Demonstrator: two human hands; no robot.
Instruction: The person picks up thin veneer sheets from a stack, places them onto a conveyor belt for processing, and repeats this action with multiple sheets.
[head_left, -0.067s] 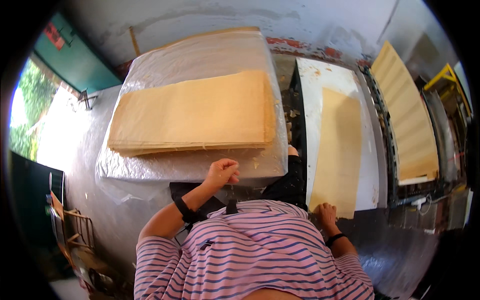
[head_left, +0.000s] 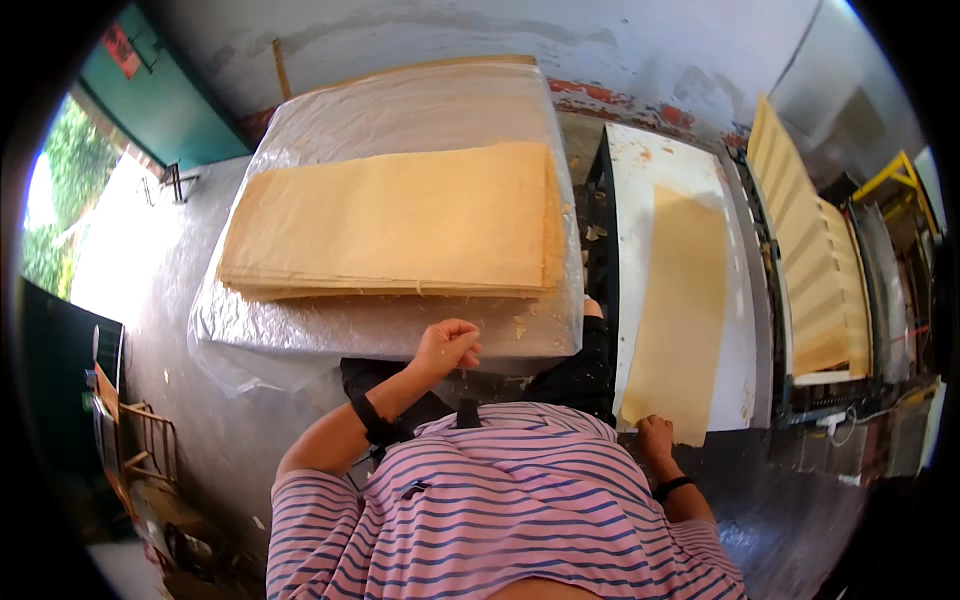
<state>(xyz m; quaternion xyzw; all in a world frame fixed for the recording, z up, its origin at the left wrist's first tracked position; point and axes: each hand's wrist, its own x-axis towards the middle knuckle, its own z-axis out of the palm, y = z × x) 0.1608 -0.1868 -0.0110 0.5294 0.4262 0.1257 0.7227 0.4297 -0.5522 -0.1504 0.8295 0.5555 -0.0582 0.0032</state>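
My left hand (head_left: 447,346) hovers over the near edge of the plastic-covered stack, fingers curled together; whether anything small is in them I cannot make out. Just beyond it lies a thick pile of tan wood veneer sheets (head_left: 390,218), its edges slightly uneven. At my right side, my right hand (head_left: 656,437) is closed at the near edge of a single long veneer sheet (head_left: 676,310). That sheet lies lengthwise on a white-topped table (head_left: 625,180), its near end reaching past the table's edge.
Clear plastic (head_left: 300,335) wraps the large stack under the pile. Farther right, ribbed pale sheets (head_left: 800,240) lean on a dark metal frame, near a yellow bar (head_left: 888,180). A green door (head_left: 165,100) stands back left, with a wooden chair-like frame (head_left: 150,445) near left.
The whole view has shifted slightly. Among the sheets on the far-right frame, a separate strip now shows along the right side. Both hands keep nearly the same places.
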